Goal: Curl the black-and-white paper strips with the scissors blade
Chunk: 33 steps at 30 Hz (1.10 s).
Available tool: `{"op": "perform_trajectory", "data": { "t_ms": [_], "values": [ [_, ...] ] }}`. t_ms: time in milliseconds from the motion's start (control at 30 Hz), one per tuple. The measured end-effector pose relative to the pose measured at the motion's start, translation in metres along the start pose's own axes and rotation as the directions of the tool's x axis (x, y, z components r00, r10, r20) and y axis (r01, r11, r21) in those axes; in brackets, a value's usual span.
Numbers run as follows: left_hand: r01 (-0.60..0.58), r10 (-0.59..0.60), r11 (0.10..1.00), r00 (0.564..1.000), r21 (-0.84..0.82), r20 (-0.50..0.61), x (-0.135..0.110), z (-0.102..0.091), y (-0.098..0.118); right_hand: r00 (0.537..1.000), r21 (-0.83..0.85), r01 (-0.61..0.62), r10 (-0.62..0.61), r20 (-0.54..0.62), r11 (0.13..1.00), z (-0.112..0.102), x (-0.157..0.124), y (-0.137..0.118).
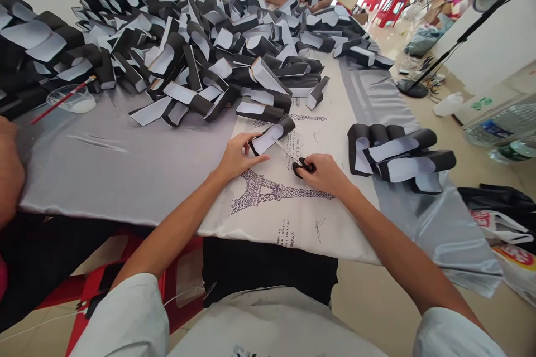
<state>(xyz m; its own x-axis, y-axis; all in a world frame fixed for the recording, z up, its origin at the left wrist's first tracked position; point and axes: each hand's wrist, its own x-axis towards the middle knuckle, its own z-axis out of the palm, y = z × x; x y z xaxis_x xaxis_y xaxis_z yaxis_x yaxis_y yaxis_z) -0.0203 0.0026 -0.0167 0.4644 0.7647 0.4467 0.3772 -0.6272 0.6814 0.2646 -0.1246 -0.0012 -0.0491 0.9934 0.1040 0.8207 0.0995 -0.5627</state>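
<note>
My left hand (239, 154) pinches one end of a folded black-and-white paper piece (271, 135) that lies on a white cloth printed with an Eiffel Tower (272, 192). My right hand (324, 174) is closed around the black handles of a pair of scissors (302, 166). The thin blades (281, 148) point up and left toward the paper piece. A small stack of finished folded pieces (397, 156) lies to the right of my right hand.
A big heap of the same folded pieces (201, 33) fills the far half of the grey-covered table (104, 162). A clear bowl with a red brush (73, 97) stands at left. Two people sit at the far end; another person's arm shows at left. A fan stand (412, 86) stands right.
</note>
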Motion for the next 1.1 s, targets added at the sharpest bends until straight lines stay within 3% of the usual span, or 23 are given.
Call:
{"op": "perform_trajectory", "data": {
  "t_ms": [333, 567, 833, 1100],
  "values": [
    [0.05, -0.051, 0.999, 0.997, 0.019, 0.052, 0.001, 0.001, -0.004, 1.0, 0.016, -0.007, 0.007, 0.012, 1.0, 0.002, -0.002, -0.003],
    [0.028, -0.032, 0.998, 0.996, 0.053, 0.078, 0.001, 0.002, -0.004, 0.999, 0.006, 0.037, -0.037, 0.014, 0.999, 0.005, -0.001, -0.003],
    [-0.001, -0.005, 0.995, 0.998, 0.098, 0.065, 0.001, 0.002, -0.006, 1.0, 0.037, -0.019, 0.018, 0.021, 0.999, 0.0, -0.005, -0.014],
    [0.033, -0.039, 0.995, 0.997, 0.09, 0.068, 0.001, 0.002, -0.003, 0.998, 0.028, 0.059, -0.059, -0.007, 0.998, 0.007, -0.005, -0.011]
  ]
}}
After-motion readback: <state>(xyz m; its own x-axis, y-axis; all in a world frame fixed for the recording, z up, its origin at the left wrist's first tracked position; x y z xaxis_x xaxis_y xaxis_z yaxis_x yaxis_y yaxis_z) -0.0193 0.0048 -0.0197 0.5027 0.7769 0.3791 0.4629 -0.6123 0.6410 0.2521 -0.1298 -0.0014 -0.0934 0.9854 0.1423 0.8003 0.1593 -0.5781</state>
